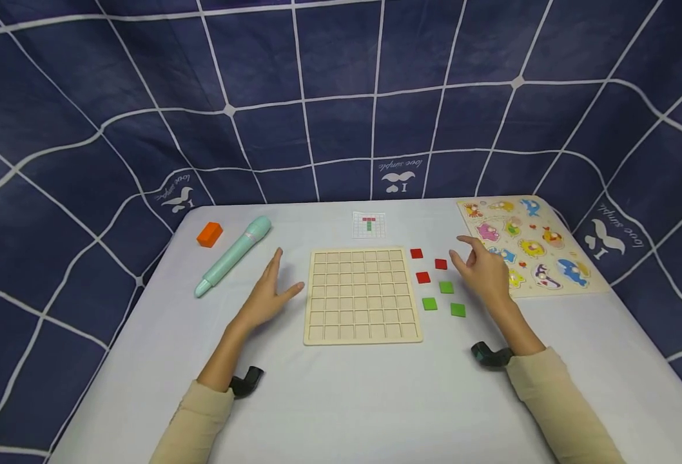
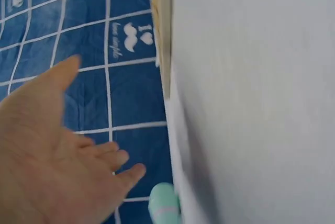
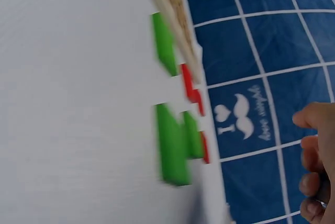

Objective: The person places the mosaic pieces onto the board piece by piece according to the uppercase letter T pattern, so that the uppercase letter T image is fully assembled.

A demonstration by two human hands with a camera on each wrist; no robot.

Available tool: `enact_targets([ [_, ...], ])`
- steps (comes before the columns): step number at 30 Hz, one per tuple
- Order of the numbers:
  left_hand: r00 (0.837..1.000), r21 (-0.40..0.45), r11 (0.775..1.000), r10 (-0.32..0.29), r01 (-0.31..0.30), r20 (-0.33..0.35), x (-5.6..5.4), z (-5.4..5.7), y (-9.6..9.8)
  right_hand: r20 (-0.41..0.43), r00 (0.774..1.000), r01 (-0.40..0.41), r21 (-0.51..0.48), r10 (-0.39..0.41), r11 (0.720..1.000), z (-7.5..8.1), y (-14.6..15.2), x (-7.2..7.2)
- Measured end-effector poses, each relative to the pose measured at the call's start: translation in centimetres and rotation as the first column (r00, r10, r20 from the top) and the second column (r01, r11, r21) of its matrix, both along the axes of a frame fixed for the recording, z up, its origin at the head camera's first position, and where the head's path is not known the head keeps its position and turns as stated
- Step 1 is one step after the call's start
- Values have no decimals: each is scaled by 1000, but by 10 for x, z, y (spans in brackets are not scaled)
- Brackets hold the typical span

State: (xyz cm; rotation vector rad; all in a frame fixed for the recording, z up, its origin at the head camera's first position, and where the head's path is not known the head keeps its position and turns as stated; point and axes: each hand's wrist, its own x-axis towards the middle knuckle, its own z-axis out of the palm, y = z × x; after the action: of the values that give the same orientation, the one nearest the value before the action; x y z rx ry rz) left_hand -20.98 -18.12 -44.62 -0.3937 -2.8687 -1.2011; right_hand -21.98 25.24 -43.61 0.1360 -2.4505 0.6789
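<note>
Beige sleeves [image 1: 193, 419] lay nearest. I held my left hand [image 1: 265, 299] spread and empty at nine o'clock of the gridded board [image 1: 361, 296]; right hand [image 1: 487, 272] loosely curled, empty, well apart, past the coloured tiles [image 1: 446, 287] at three. Tile-laying, I judged, hadn't begun; next called for a fingertip pinch.

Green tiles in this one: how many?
3, all right of the grid board: one green tile closest to it, one green tile farther back, one green tile farthest right.

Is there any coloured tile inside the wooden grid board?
No, the three red tiles and three green tiles all lie beside the wooden grid board, on its right.
</note>
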Motion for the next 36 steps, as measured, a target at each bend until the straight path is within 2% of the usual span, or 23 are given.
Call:
enact_targets([
  [3, 993, -16, 994, -105, 106, 58, -1, -11, 2, 91, 996, -16, 28, 14, 999, -10, 1, -2],
  [6, 976, -22, 981, -187, 191, 107, 0, -18, 3, 203, 978, -47, 49, 36, 998, -18, 2, -6],
  [8, 967, -30, 975, -216, 222, 134, 2, -21, 4, 285, 958, -65, 53, 47, 996, -23, 2, -8],
  [11, 956, -89, 961, -246, 262, 158, 4, -23, 6, 391, 919, -78, 53, 51, 996, -27, 2, -11],
  [14, 949, -168, 939, -277, 301, 151, 5, -25, 7, 455, 889, -85, 50, 53, 995, -30, 2, -12],
  [16, 946, -208, 926, -290, 315, 145, 5, -25, 7, 473, 879, -88, 49, 55, 995, -31, 1, -12],
  [19, 945, -219, 922, -295, 320, 139, 6, -25, 7, 475, 879, -86, 52, 51, 995, -31, 1, -13],
  [25, 947, -212, 926, -288, 313, 142, 6, -24, 8, 440, 897, -71, 46, 44, 996, -33, 1, -14],
  [32, 947, -203, 928, -287, 312, 143, 6, -26, 8, 420, 906, -76, 34, 55, 996, -36, 2, -14],
  [36, 948, -198, 930, -282, 308, 149, 7, -27, 8, 384, 921, -82, 33, 63, 996, -30, -2, -12],
])
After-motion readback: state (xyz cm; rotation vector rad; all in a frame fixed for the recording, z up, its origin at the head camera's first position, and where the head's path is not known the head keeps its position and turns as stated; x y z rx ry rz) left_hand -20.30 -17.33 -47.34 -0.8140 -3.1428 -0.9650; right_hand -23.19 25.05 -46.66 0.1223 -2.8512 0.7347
